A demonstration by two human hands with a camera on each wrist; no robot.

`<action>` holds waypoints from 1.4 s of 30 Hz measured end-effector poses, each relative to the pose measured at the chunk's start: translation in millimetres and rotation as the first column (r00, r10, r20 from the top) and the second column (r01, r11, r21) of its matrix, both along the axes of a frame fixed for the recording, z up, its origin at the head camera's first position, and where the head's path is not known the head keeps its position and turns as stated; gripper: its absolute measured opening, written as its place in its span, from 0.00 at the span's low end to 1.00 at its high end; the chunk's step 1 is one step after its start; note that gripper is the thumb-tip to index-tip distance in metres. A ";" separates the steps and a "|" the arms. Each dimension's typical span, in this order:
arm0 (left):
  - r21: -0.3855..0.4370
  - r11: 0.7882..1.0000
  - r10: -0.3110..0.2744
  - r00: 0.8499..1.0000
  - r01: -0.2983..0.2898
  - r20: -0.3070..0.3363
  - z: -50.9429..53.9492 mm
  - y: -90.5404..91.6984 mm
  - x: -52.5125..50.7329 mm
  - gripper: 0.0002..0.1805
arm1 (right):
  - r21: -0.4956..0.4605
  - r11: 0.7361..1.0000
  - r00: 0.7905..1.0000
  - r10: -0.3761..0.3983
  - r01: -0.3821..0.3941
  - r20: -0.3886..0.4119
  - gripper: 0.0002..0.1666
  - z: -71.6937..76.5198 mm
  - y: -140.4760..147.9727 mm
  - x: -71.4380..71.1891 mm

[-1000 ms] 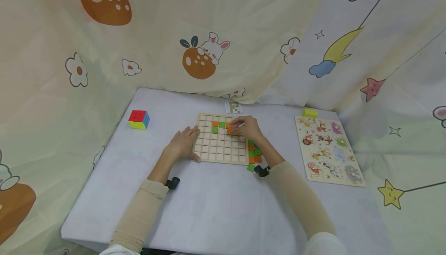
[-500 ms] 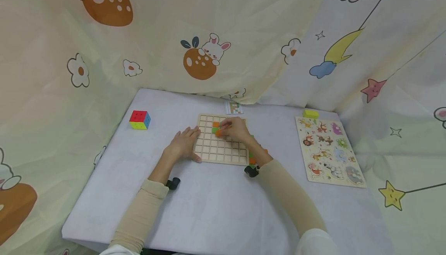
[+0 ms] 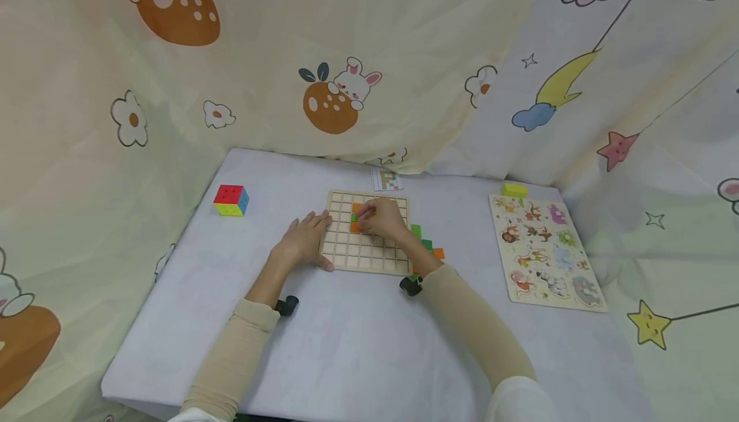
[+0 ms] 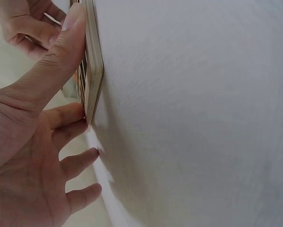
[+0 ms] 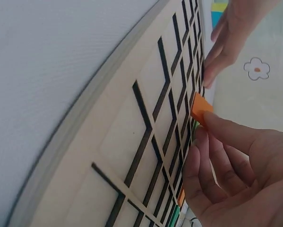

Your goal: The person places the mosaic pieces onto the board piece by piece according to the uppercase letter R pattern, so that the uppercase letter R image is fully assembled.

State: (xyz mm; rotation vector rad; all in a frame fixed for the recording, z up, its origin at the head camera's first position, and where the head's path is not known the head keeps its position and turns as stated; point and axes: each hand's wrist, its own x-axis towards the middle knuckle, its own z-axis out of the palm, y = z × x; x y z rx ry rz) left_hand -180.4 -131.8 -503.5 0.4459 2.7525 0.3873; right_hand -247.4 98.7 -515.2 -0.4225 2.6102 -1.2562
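A wooden grid board [image 3: 365, 255] lies on the table. My left hand [image 3: 304, 240] rests against its left side, thumb at the near edge and fingertips at the left edge with the fingers fairly straight. Over the upper part of the grid, my right hand [image 3: 382, 219] pinches an orange square tile [image 5: 201, 109] with thumb and fingers. That tile stands tilted at the grid surface in the right wrist view. Beside my right fingertips, a green tile [image 3: 354, 217] and another orange tile [image 3: 356, 206] show in the grid. The right hand hides other cells.
Loose green and orange tiles [image 3: 416, 230] lie along the board's right side, partly under my right forearm. A small pattern card [image 3: 387, 179] lies behind the board. A puzzle cube [image 3: 231, 200] stands left; an animal puzzle board [image 3: 543, 252] and yellow block [image 3: 514, 190] are right.
My right hand has moved left across the grid with the orange tile, then brought it down near the green tile. My left hand has stayed at the board's edge.
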 end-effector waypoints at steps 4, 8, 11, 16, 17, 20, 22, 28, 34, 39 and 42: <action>-0.005 1.000 -0.003 1.000 0.003 -0.009 -0.4 -0.1 -0.2 0.69 | 0.016 1.000 1.000 -0.003 0.004 -0.028 0.12 -1.6 -1.3 0.2; -0.002 1.000 0.000 1.000 0.000 -0.006 -1.3 -0.1 -0.6 0.69 | 0.044 0.999 0.999 -0.019 0.020 -0.031 0.13 -2.6 -2.1 1.4; -0.003 1.000 0.002 1.000 -0.002 0.000 -1.5 -0.3 -1.0 0.70 | 0.054 0.998 0.999 -0.035 0.037 -0.031 0.14 -1.9 -2.1 3.3; 0.000 1.000 0.005 1.000 -0.005 0.003 -1.4 0.5 -1.4 0.70 | 0.082 0.996 0.997 -0.036 0.041 -0.061 0.15 2.6 2.2 8.3; 0.002 1.000 0.006 1.000 -0.006 0.003 -1.4 0.7 -1.4 0.70 | 0.086 0.996 0.997 -0.032 0.038 -0.072 0.14 3.5 4.0 9.2; 0.007 1.000 0.013 1.000 -0.013 0.006 -0.7 1.5 -0.8 0.70 | 0.076 0.996 0.994 -0.027 0.035 -0.104 0.12 6.3 10.1 11.6; 0.009 1.000 0.015 1.000 -0.015 0.003 0.2 1.7 0.0 0.70 | 0.066 0.997 0.992 -0.024 0.032 -0.126 0.11 7.1 15.5 12.1; 0.013 1.000 0.009 1.000 -0.009 -0.015 2.6 0.8 1.8 0.70 | 0.028 0.998 0.990 -0.049 0.054 -0.134 0.10 9.9 32.9 11.6; 0.022 1.000 0.007 1.000 -0.006 -0.018 2.4 0.2 2.1 0.70 | 0.012 0.995 0.986 -0.094 0.097 -0.137 0.11 14.7 51.6 10.1; 0.025 1.000 0.008 1.000 -0.008 -0.007 0.2 0.1 1.6 0.71 | -0.003 0.993 0.982 -0.120 0.121 -0.143 0.12 20.3 68.6 11.5; 0.022 1.000 0.011 1.000 -0.011 -0.007 -0.9 -0.3 1.4 0.70 | -0.017 0.990 0.980 -0.139 0.138 -0.139 0.12 23.3 78.4 13.0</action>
